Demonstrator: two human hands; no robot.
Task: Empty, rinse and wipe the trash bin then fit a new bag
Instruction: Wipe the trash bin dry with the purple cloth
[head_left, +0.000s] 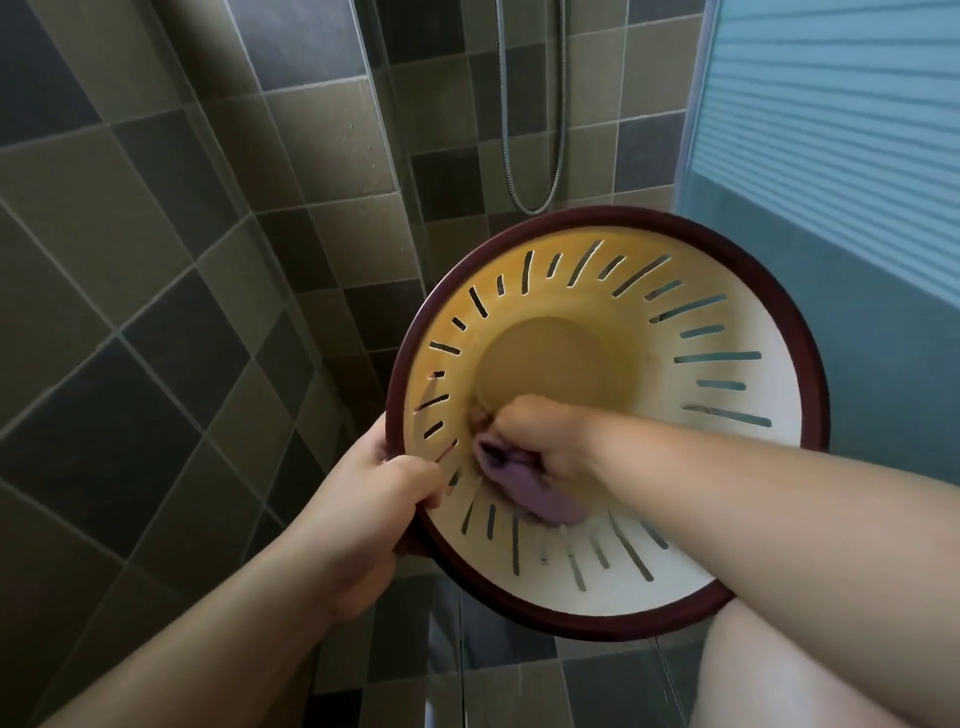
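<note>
- Left hand (363, 499) grips the dark rim of the trash bin (727, 322), held tilted in the air before the tiled wall (156, 208).
- Right hand (540, 441), inside the bin, clutches a purple cloth (540, 499) against its slotted wall.

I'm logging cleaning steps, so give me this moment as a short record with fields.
place: tiled shower corner, shower hose hanging behind
bin: slotted bin with dark rim, tipped toward the camera, no bag inside
left hand: left hand grips the rim
right hand: right hand inside the bin, holds a purple cloth against the inner wall
step: wiping
</note>
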